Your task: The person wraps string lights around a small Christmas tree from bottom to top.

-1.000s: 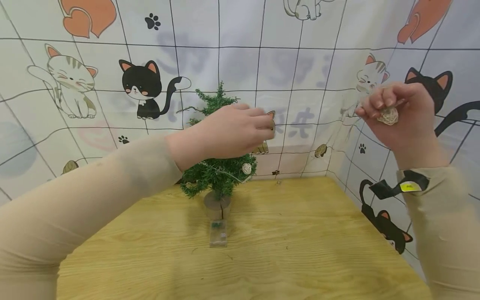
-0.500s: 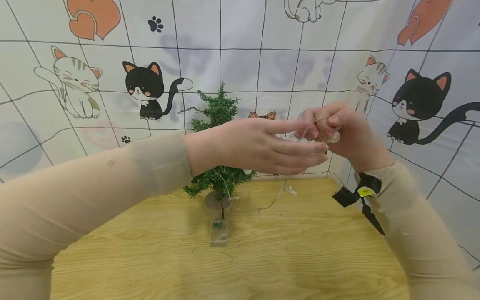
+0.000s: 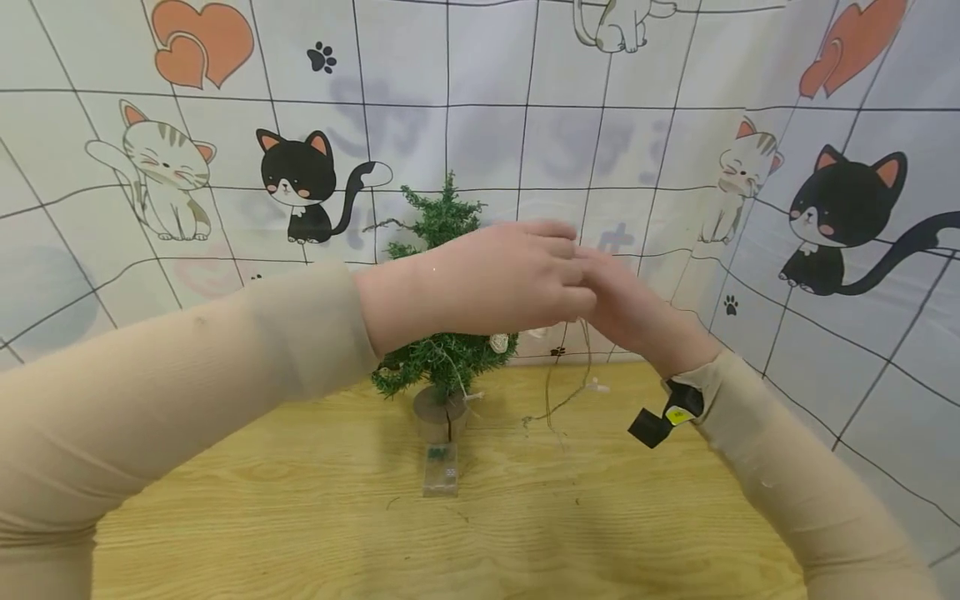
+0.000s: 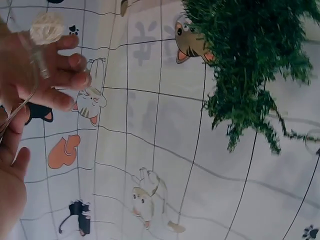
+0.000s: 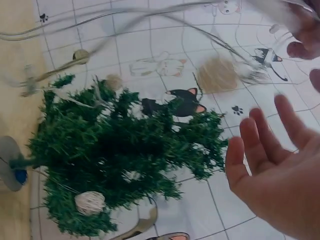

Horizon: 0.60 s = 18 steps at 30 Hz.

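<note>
In front of an artificial Christmas tree [image 3: 450, 371] both hands are raised close together. My left hand [image 3: 510, 279] pinches the thin wire [image 4: 22, 102] of a string of rattan ball lights between thumb and fingers. From that wire hangs a pale rattan ball [image 4: 47, 27], close to my right hand [image 3: 626, 300]. The right hand's fingers [image 5: 252, 140] are loosely spread and hold nothing in the right wrist view. In the head view the hands overlap and hide the ball. More wire [image 3: 551, 408] hangs below them. Another rattan ball [image 3: 498, 342] sits among the tree's branches.
The tree's round pot [image 3: 438, 417] stands on a wooden table [image 3: 300, 517]. A small clear box [image 3: 440, 471] lies in front of the pot. A cloth wall [image 3: 600, 75] with printed cats closes off the back and right side.
My right hand has come in from the right, bringing the rattan ball beside the left hand, and its fingers have let go. The left hand has reached rightward and taken the wire.
</note>
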Tool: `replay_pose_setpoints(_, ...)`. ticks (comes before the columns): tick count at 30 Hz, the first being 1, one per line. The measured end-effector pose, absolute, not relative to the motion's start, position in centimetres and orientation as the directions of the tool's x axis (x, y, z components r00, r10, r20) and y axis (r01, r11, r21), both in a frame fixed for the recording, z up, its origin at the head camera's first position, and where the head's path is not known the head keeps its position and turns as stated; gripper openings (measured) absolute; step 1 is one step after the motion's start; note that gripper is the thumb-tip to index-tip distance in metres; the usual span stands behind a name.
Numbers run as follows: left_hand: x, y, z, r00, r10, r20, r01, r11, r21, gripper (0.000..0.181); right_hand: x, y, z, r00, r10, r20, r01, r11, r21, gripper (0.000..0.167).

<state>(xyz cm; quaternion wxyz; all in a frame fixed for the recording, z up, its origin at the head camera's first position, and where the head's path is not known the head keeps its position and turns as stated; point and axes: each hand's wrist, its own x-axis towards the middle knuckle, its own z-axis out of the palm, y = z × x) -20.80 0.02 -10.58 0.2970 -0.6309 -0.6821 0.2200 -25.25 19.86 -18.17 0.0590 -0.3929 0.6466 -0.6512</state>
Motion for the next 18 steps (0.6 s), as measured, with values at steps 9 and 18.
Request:
replay_pose_setpoints(9,-21.5,-1.0,-7.5,-0.434,0.844,0.315,0.901,0.405,0.157,0.015,-24.4,18.9,-21.0,-0.633,-0.692,0.347,-0.222,-0.267,-0.938,0.042)
replay_pose_setpoints(18,-21.7,-2.9,-4.8,-0.480,0.786,0.390,0.801,0.574,-0.172,0.021,-24.8,18.2,-22.0,-0.344,-0.826,0.446,-0.193,-0.402,-0.895,0.086)
